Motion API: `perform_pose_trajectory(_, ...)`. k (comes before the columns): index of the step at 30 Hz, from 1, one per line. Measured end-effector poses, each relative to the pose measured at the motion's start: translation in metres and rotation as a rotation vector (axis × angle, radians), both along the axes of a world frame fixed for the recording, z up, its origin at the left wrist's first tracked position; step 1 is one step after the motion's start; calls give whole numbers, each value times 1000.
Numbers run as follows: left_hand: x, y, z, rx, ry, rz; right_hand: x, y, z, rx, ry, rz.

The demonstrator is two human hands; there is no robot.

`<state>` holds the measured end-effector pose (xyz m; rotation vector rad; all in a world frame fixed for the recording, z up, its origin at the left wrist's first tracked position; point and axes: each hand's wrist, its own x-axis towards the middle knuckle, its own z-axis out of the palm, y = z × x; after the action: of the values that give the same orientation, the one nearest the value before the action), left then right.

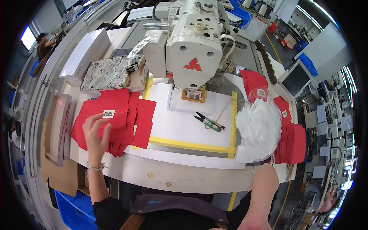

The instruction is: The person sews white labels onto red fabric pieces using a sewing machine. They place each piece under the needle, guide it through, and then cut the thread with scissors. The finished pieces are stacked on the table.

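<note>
My left hand [96,132] is over a stack of red fabric pieces [132,111] at the left of the table. Its fingers are apart, with the fingertips close to a small white label [109,114] on the top piece. Whether they touch the cloth I cannot tell. Loose threads lie across the stack. My right forearm [264,184] is bent back at the lower right, and the right hand is cut off by the lower edge. Green-handled thread snips [210,122] lie on the white work surface, below the sewing machine head [195,50] and its yellow-edged clamp frame [193,96].
Crumpled white sheets [258,126] form a heap on the right, with more red pieces [293,143] beside it. An open box of bundled labels [105,74] and a long white carton [85,53] stand back left. Yellow tape [191,144] borders the work surface. A blue bin [74,209] sits below.
</note>
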<state>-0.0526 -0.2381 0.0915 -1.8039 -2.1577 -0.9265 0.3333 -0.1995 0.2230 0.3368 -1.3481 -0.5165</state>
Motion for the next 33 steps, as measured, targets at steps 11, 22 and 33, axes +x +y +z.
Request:
perform_pose_trajectory(11,185,134,-44,-85,185,-855,18,-33,6,-27,49,-38)
perform_pose_trajectory(22,245,165,-61,-176,154,-1041,31,-45,6,-61,61,-89)
perform_pose_trajectory(33,315,162,-59,-158,-75,-1143,36,-45,-3,-100,65,-123)
